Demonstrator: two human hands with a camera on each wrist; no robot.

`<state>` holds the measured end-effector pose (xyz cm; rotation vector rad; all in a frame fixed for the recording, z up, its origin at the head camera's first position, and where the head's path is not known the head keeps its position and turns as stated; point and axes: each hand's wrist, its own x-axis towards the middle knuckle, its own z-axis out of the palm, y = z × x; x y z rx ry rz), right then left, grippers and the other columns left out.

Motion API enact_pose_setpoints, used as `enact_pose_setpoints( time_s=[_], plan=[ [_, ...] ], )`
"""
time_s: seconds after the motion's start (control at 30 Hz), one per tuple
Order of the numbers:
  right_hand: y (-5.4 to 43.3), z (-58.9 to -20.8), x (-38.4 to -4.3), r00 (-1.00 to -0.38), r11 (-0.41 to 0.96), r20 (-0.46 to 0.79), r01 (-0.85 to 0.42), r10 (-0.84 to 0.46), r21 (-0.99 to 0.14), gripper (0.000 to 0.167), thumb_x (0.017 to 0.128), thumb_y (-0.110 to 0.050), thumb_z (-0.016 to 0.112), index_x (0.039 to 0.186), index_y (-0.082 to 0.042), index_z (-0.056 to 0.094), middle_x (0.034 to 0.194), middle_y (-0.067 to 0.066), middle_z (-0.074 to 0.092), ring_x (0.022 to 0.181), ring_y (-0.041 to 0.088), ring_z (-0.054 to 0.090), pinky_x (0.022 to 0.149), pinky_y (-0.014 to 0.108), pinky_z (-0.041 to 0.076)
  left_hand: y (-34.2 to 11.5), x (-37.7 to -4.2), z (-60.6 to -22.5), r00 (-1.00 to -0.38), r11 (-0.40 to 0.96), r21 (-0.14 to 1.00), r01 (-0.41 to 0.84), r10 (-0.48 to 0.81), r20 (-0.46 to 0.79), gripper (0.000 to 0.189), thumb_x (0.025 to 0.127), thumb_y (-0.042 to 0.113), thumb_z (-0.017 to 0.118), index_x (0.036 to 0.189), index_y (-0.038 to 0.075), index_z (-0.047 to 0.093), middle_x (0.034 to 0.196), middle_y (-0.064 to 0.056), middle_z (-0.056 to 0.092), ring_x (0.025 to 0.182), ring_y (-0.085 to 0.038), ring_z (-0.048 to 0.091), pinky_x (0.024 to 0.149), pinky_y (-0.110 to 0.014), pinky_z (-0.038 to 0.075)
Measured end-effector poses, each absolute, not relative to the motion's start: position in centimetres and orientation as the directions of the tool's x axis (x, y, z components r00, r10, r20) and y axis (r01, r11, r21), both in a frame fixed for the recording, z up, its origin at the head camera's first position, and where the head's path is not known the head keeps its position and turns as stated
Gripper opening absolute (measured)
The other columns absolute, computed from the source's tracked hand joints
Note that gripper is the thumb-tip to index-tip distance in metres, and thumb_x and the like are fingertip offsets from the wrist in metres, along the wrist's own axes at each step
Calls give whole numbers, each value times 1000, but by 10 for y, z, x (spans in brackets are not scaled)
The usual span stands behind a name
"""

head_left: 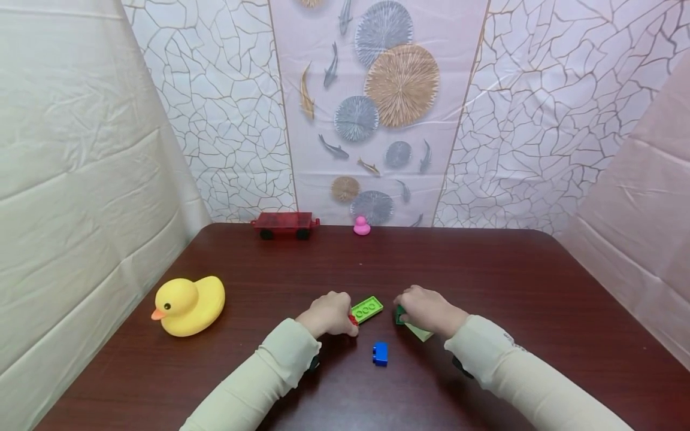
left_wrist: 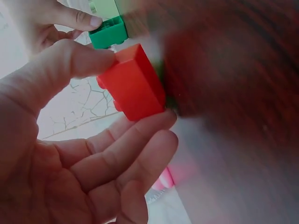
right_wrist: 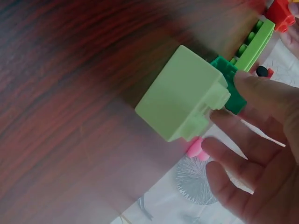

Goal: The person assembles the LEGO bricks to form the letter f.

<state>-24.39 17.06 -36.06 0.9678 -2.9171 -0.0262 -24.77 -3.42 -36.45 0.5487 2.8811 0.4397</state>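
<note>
Between the thumb and fingers of my left hand (head_left: 330,313) is a red toy brick (left_wrist: 133,86), pinched by its ends. My right hand (head_left: 429,309) pinches a dark green brick (right_wrist: 236,97), whose hollow underside faces the thumb in the left wrist view. A pale green brick (right_wrist: 180,93) stands close beside the right fingers, overlapping the dark green one in the right wrist view. A bright lime brick (head_left: 368,309), long and flat, lies between the hands, its near end right by the red brick. Nearer to me lies a small blue brick (head_left: 380,354) on its side.
A large yellow duck (head_left: 188,306) sits on the left of the dark brown table (head_left: 485,269). At the far edge stand a red wheeled wagon (head_left: 284,222) and a small pink duck (head_left: 362,226). Patterned cloth (head_left: 237,108) hangs behind the table.
</note>
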Motion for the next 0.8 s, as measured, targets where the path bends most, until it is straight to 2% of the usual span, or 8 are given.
enact_pose_setpoints(
  time_s=[0.17,0.33,0.57,0.67,0.8],
  plan=[
    [168,-360,-244,-794,797,69,-602,-604,56,15,70,-12,71,83,-12,65,75,-2,56,73,18,49,55,30,41,-34,-248,-363,-912,886,318,338,392,-123,25,61,28,76,63,15,54,58,3,50,54,-13,46,49,-29,36],
    [162,-362,-244,-794,798,81,-599,-602,61,30,61,-22,79,81,-15,59,73,-4,53,71,15,48,56,29,43,-35,-249,-362,-910,883,321,343,397,-119,25,60,28,78,64,17,57,60,5,51,56,-12,46,50,-29,37],
    [158,-367,-245,-751,757,95,-646,-653,94,29,60,-24,79,67,-17,52,65,-9,44,62,12,41,48,24,35,-36,-252,-365,-908,876,330,352,405,-107,25,58,29,79,61,17,57,59,5,51,56,-12,47,50,-29,37],
    [158,-366,-247,-757,762,88,-643,-647,78,27,60,-24,79,70,-16,56,68,-8,45,66,13,43,50,26,37,-36,-254,-366,-908,878,321,355,405,-104,25,57,29,79,62,18,57,59,6,51,57,-12,47,50,-29,37],
    [158,-362,-249,-782,783,54,-621,-621,27,31,61,-22,79,86,-12,65,81,-2,54,78,16,49,60,31,43,-36,-255,-366,-907,877,320,359,409,-102,25,57,28,80,63,19,58,60,7,51,57,-11,47,50,-29,37]
  ],
)
